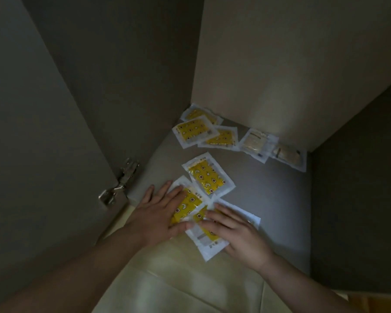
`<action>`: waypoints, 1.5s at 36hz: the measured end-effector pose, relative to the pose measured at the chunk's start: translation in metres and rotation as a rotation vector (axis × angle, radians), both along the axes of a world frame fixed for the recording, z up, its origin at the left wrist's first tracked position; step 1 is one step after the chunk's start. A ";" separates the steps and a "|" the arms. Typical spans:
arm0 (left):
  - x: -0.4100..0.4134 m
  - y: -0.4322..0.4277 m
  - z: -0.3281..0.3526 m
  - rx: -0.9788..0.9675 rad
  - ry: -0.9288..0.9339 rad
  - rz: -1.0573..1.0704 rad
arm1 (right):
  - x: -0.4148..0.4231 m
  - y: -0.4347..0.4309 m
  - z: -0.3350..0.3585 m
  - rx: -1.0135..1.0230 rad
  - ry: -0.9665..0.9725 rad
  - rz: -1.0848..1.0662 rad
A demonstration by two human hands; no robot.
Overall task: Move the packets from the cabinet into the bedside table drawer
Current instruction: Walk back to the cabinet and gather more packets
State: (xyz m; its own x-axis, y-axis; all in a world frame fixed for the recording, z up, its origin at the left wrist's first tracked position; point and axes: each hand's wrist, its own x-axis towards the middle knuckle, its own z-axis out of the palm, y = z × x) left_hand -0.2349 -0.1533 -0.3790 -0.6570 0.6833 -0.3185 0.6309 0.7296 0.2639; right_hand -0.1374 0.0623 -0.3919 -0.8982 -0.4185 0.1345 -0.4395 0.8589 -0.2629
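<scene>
Both forearms reach in from the bottom edge, over the pale floor tiles (pixel 172 283), to the front of the cabinet shelf (pixel 278 211). The left hand (pixel 160 213) lies flat, fingers straight and a little spread, pressing on a yellow packet (pixel 191 201) near the shelf's front left corner. The right hand (pixel 237 233) also lies flat with straight fingers, on a second packet (pixel 209 249) whose white corner juts past the shelf's front edge. These two packets overlap between the hands.

Neither hand curls round or pinches anything. Judging by the flat palms, the person is sliding the two packets together into a stack, so that several can be lifted at once rather than singly.

A third packet (pixel 209 176) lies just behind, its near corner overlapping the one under the left hand, so it would be easy to draw in next. In the rear left corner sits a loose pile of three yellow packets (pixel 195 132), and beside it, along the back wall, two pale packets (pixel 256 144) overlap each other. Those five lie well apart from the hands and call for a deeper reach.

On the left the cabinet door (pixel 43 132) stands open on its metal hinge (pixel 120 185), giving both arms room. The bedside table drawer is not in view, and every packet seen is on the shelf, so I judge the moving has barely started.
</scene>
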 end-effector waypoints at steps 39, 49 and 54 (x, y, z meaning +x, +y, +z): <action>-0.006 -0.037 0.022 0.705 -0.125 0.558 | -0.057 -0.057 0.035 0.248 -0.494 -0.331; 0.000 -0.044 0.025 0.663 -0.231 0.587 | -0.031 -0.065 0.010 0.105 0.119 -0.211; 0.002 -0.042 0.024 0.663 -0.236 0.628 | -0.040 -0.062 0.032 -0.063 0.091 -0.256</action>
